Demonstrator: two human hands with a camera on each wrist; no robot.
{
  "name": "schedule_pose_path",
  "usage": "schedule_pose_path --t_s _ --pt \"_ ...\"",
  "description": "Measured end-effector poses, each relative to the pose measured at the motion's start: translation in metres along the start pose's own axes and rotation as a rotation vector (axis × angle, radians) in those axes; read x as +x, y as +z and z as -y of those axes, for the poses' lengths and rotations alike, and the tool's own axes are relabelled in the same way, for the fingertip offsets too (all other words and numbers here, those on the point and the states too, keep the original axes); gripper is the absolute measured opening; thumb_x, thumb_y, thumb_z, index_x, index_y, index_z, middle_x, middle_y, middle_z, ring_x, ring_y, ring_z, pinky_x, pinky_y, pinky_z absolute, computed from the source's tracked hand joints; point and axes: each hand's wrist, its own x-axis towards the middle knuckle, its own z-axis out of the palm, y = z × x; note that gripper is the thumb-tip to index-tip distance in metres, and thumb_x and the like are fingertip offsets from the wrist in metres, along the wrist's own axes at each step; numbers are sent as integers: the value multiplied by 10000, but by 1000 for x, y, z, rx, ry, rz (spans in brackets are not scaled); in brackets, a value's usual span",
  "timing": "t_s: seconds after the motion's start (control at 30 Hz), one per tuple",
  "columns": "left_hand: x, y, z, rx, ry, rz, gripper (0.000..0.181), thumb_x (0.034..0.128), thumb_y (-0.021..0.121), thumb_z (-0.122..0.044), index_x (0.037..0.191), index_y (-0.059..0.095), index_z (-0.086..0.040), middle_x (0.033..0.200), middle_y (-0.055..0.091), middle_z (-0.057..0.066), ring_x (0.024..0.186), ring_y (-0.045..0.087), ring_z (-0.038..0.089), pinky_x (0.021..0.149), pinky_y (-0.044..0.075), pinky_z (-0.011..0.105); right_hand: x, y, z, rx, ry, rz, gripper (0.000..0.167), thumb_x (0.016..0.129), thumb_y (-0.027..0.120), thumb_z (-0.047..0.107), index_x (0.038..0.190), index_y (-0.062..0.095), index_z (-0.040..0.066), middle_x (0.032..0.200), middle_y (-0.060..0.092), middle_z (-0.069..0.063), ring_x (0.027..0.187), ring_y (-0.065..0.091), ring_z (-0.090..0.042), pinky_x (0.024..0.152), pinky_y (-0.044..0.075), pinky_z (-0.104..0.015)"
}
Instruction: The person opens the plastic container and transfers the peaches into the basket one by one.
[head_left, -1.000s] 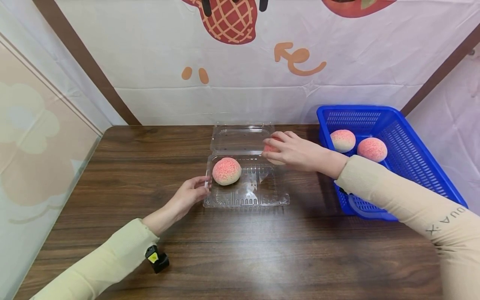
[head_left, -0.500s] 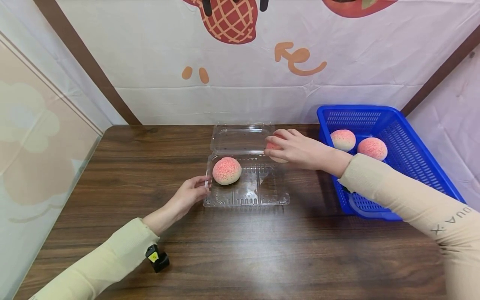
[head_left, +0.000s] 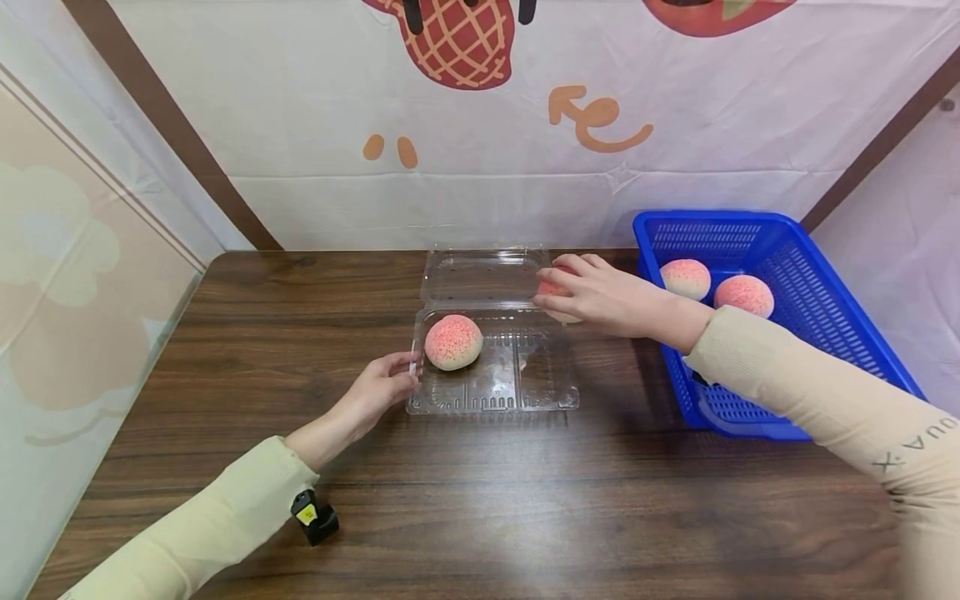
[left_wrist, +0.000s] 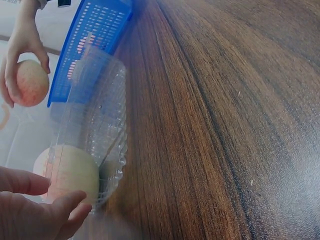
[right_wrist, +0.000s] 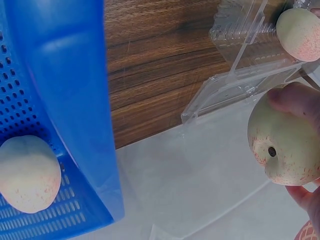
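A clear plastic clamshell box (head_left: 495, 403) lies on the table with its lid folded back. One pink and cream peach (head_left: 453, 342) sits in its back left part. At the box's left side, my left hand (head_left: 367, 398) pinches the rim between thumb and fingers. My right hand (head_left: 600, 293) grips a second peach (right_wrist: 280, 140) from above, raised over the box's back right corner. In the right wrist view this peach shows a dark hole at its stem end. Two more peaches, one on the left (head_left: 686, 281) and one on the right (head_left: 744, 297), lie in the blue basket (head_left: 847, 333).
The blue basket stands at the right of the wooden table (head_left: 480, 500), partly under my right forearm. Behind the table hangs a printed white cloth (head_left: 315, 100). A small black device (head_left: 315, 518) is on my left sleeve.
My right hand has drifted slightly to the right with the peach still in its grip. The left hand and the box look unmoved.
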Motion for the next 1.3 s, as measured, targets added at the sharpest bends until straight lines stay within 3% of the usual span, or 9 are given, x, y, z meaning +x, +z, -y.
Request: schedule_pose_path --t_s 0.33,0.6,0.8,1.03,1.3 --pt "0 1 1 -11 4 11 453 900 356 47 1313 243 196 1260 380 331 1041 481 195 996 374 408 -5 -3 1 -1 22 18 465 776 685 66 1217 549 114 1255 481 -169 1137 389 -381 882 385 -517" --pt "0 1 3 -15 9 9 456 898 361 47 1311 242 198 1251 383 328 1024 487 181 992 378 411 -8 -4 -1 -8 22 4 432 792 671 74 1206 549 103 1248 483 -182 1135 389 -390 874 387 -519" --pt "1 1 3 -9 10 13 458 897 361 43 1312 243 196 1255 380 325 1039 481 197 996 373 415 -10 -6 -4 -3 21 -2 566 666 741 19 1193 550 94 1249 476 -185 1130 384 -387 851 388 -514" --pt "1 0 5 -13 2 5 457 889 353 55 1314 247 189 1261 376 330 1068 464 233 1003 363 417 -12 -8 -5 -10 28 -1 634 595 752 -4 1186 543 96 1251 466 -185 1120 385 -384 824 399 -516" --pt "1 1 4 -13 9 5 458 891 363 51 1312 248 193 1244 391 320 1004 492 157 981 393 382 -14 -9 -7 -50 18 -20 584 636 717 -17 1176 533 109 1234 470 -176 1106 398 -380 793 414 -511"
